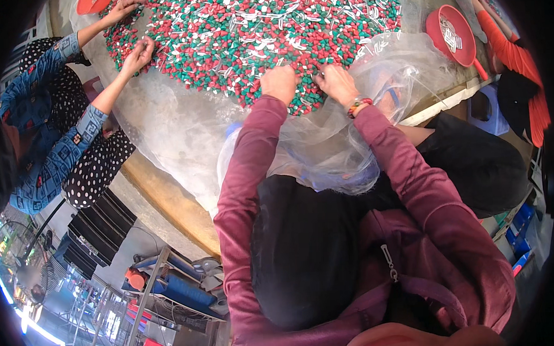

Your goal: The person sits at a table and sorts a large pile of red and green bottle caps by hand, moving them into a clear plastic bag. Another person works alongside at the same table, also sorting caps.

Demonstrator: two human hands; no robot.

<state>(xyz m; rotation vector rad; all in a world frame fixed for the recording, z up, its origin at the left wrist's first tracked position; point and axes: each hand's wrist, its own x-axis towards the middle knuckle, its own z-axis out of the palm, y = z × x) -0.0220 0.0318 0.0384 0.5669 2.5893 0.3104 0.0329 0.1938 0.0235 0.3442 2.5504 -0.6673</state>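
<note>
The heap of small red, green and white plastic pieces (254, 33) lies spread across the middle of the bench (165, 128), its near edge right under the person's two hands. Loose and light as they look, the pieces could easily roll or scatter off that near edge if the hands sweep too hard, and some could slip under the crumpled clear plastic bag (349, 140) that sags over the bench rim toward the lap. The heap is a dense mix: mostly red and green lumps, with thin white strips strewn through the far part.

The left hand (279, 82) is curled into a loose fist on the pile's edge; whether it holds any pieces I cannot tell. The right hand (337, 82), a beaded bracelet at its wrist, rests knuckles-up just beside it, fingers bent into the pieces, its grasp likewise hidden.

Opposite, a co-worker's hands (137, 54) pick at the heap's far-left side. A red scoop (452, 36) lies at the right.
</note>
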